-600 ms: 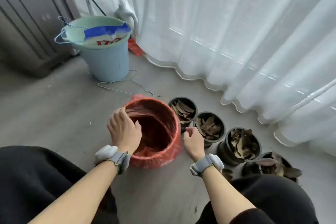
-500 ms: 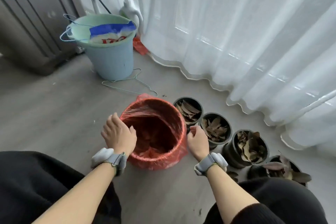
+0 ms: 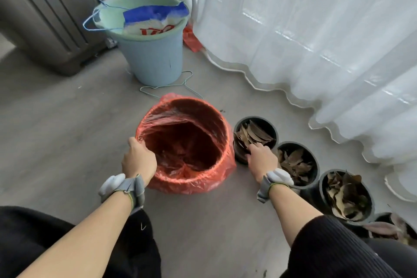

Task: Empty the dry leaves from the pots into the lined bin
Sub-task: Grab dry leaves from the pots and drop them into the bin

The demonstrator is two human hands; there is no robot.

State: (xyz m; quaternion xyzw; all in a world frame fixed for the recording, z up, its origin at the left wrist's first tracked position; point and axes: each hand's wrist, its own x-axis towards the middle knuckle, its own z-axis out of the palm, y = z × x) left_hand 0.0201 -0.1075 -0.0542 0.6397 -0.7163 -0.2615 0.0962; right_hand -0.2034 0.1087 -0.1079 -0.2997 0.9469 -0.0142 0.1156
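The left hand [image 3: 138,160] grips the near-left rim of the red-lined bin [image 3: 191,181] on the floor [image 3: 67,131]. The right hand [image 3: 261,159] curls over the near rim of a pot [image 3: 272,125] of dry leaves [image 3: 255,133], just right of the bin, first in a row of pots [image 3: 315,162]

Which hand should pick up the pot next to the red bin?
The right hand, probably: it is right at the rim of the nearest pot. The left hand grips the rim of the lined bin, on the side away from that pot.
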